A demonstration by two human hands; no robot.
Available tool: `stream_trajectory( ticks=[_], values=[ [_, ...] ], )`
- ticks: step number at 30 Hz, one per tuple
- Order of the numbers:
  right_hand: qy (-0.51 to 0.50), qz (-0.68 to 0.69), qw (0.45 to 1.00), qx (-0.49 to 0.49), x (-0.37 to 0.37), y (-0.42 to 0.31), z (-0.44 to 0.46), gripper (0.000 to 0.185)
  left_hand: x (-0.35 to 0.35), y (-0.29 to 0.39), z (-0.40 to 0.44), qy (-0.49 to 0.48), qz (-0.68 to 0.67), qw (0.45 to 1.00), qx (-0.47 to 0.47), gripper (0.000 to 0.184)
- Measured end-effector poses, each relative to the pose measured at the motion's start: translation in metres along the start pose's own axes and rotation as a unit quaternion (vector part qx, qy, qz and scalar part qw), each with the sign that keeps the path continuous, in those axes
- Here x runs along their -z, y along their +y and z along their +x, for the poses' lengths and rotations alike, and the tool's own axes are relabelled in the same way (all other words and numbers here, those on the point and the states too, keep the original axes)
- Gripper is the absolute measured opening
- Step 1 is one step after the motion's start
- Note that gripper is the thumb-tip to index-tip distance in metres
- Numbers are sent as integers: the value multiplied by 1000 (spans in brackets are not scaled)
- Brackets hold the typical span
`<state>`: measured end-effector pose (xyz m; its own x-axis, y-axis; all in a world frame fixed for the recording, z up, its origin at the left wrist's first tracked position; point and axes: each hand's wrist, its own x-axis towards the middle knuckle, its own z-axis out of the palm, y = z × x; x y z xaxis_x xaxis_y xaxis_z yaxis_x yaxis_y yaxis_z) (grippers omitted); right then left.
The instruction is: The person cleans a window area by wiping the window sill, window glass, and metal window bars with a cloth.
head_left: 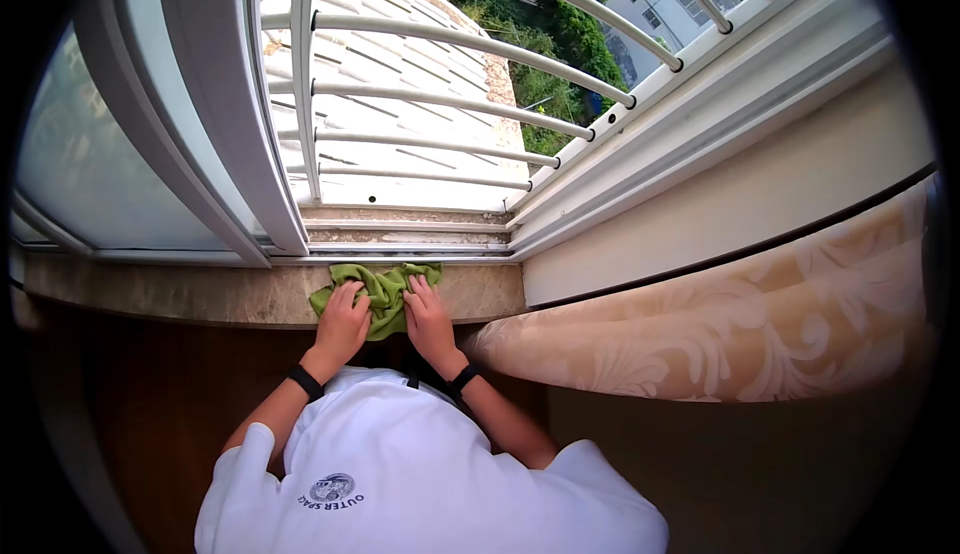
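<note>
A crumpled green cloth lies on the stone window sill, partly hanging over its front edge. On the left part of the cloth rests my left hand, its fingers bent and gripping the fabric. My right hand is at the cloth's right part, with its fingers closed on the fabric too. A gap with bunched cloth separates the two hands. Each wrist has a black band.
Just beyond the sill is the window track, with white bars outside it. A sliding window panel stands at the left. A patterned beige curtain hangs at the right.
</note>
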<state>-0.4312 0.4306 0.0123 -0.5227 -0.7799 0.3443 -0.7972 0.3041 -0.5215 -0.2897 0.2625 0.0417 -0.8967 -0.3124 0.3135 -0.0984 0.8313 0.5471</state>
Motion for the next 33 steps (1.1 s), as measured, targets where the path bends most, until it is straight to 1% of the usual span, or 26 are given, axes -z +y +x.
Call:
stream_trajectory(
  ticks=[1, 2, 4, 5, 7, 9, 10, 12, 13, 14, 15, 16, 17, 18, 19, 20, 21, 23, 24, 25, 26, 27, 29, 31, 32, 33],
  values=[
    [1, 4, 1000, 3, -3, -1, 1, 29, -2, 1, 0, -9, -33, 999, -17, 19],
    [2, 9, 1000, 5, -6, -2, 0, 27, -7, 3, 0, 3, -30, 999, -29, 15],
    [6, 9, 1000, 16, -6, -9, 3, 25, -12, 3, 8, -37, -41, 998, -25, 12],
    [7, 33, 999, 5, -5, -9, 6, 22, -14, 3, 10, -58, -46, 997, -22, 10],
    [11, 83, 996, -18, 0, -11, 17, 17, -7, 14, 27, -31, -97, 995, -23, 5],
    [-12, 157, 983, -91, 31, -18, 37, 18, 7, 27, 48, -17, -147, 989, -15, 4],
    [-24, 193, 973, -127, 56, -27, 51, 18, 22, 40, 63, 13, -146, 988, -48, 2],
    [105, 166, 979, -52, 105, -48, 81, 21, 66, 77, 98, 80, -121, 984, -103, 7],
    [137, 167, 976, -42, 140, -66, 98, 24, 90, 96, 116, 127, -99, 977, -138, 12],
    [202, 122, 972, 4, 167, -74, 117, 24, 111, 110, 137, 186, -67, 962, -188, 15],
    [247, 135, 959, 32, 196, -86, 137, 22, 135, 128, 156, 246, -56, 945, -209, 16],
    [324, 110, 935, 98, 219, -94, 161, 18, 155, 141, 175, 298, -36, 925, -233, 16],
    [378, 74, 913, 137, 238, -96, 186, 14, 170, 149, 196, 357, -29, 900, -248, 16],
    [405, 55, 899, 157, 254, -96, 209, 12, 180, 150, 218, 396, 2, 884, -250, 14],
    [415, 10, 895, 162, 265, -93, 231, 13, 187, 148, 237, 402, 19, 888, -223, 16],
    [415, -26, 895, 163, 268, -85, 255, 11, 185, 139, 261, 417, 59, 886, -195, 18],
    [383, -70, 908, 154, 270, -79, 273, 12, 181, 127, 282, 434, 108, 879, -169, 24],
    [327, -159, 918, 157, 260, -53, 302, 17, 178, 109, 304, 424, 185, 876, -136, 26],
    [323, -192, 912, 162, 255, -52, 310, 20, 178, 107, 308, 387, 194, 893, -122, 26],
    [320, -223, 905, 166, 250, -54, 316, 25, 175, 106, 315, 411, 220, 875, -128, 22],
    [317, -227, 905, 170, 245, -54, 323, 28, 170, 107, 323, 411, 238, 873, -112, 20],
    [280, -238, 919, 142, 244, -61, 327, 30, 164, 112, 329, 405, 254, 873, -95, 18],
    [272, -199, 931, 140, 243, -60, 333, 29, 155, 120, 342, 394, 249, 880, -92, 20],
    [294, -188, 926, 148, 251, -51, 330, 29, 152, 129, 354, 368, 245, 893, -79, 22],
    [306, -182, 922, 153, 257, -47, 326, 29, 146, 132, 358, 396, 237, 880, -111, 23],
    [310, -192, 922, 129, 265, -39, 319, 28, 139, 139, 358, 395, 232, 881, -118, 21]
  ],
)
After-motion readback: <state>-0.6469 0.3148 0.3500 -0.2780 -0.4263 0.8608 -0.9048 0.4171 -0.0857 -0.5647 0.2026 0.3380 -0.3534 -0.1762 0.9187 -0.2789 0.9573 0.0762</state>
